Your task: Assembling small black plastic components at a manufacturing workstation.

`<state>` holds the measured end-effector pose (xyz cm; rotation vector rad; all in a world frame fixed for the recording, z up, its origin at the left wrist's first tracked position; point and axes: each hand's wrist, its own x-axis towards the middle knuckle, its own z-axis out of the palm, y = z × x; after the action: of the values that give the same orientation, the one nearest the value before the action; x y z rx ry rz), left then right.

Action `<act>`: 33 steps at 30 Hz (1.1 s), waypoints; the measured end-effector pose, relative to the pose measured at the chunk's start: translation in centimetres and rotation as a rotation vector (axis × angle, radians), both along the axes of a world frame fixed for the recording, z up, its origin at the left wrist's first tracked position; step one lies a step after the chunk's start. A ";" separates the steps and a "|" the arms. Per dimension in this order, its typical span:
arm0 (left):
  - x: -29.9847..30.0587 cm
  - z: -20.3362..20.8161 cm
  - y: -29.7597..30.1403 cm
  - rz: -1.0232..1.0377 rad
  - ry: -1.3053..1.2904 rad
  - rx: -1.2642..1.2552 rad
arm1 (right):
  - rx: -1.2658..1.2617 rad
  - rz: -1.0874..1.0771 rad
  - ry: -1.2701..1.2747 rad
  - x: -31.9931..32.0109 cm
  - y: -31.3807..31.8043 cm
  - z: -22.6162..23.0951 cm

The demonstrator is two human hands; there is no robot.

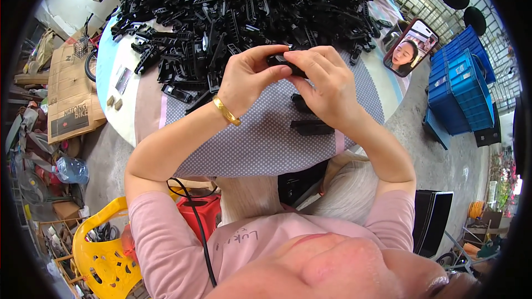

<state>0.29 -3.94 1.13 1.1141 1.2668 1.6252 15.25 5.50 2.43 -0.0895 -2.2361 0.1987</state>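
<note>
Both my hands meet over the near part of the round table, holding one small black plastic part (pixel 287 65) between them. My left hand (pixel 246 75), with a gold bracelet (pixel 226 112) at its wrist, pinches the part's left end between thumb and fingers. From the other side, my right hand (pixel 327 83) grips it, fingertips on top and thumb below. The fingers cover much of the part, so its exact kind is unclear. Just beneath my right hand, a few loose black plastic pieces (pixel 311 128) lie on the dotted tablecloth (pixel 249 144).
A large heap of black plastic parts (pixel 238 11) covers the table's far side. A phone (pixel 410 48) showing a person on its screen stands at the right edge. Blue crates (pixel 457 97) stand to the right, a cardboard box (pixel 72 97) and yellow chair (pixel 105 249) to the left.
</note>
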 end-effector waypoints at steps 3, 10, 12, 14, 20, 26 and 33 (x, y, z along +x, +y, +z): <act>-0.1 0.3 0.0 0.002 0.074 0.034 | -0.151 -0.046 0.000 0.5 0.5 1.3; 0.0 0.8 -0.1 -0.003 0.399 -0.043 | -0.423 0.036 -0.267 1.7 1.9 -0.1; 0.3 0.6 -0.1 -0.005 0.417 0.015 | -0.373 0.011 -0.255 1.9 1.6 -0.1; 0.3 0.8 -0.3 -0.008 0.439 0.015 | -0.313 0.014 -0.192 2.0 1.3 0.0; 0.4 0.5 0.0 -0.105 0.370 -0.032 | -0.371 0.001 -0.302 2.9 1.8 -0.1; 0.8 -0.6 0.2 -0.153 0.730 -0.066 | -0.396 0.192 -0.535 3.2 5.3 2.1; 1.3 -1.4 0.7 -0.189 1.051 0.137 | 0.042 -0.553 -0.305 -5.2 16.2 3.1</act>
<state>1.56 -3.25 -0.24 2.2472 1.5876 0.9591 10.02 21.70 5.53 -0.7470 -2.4154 -0.1744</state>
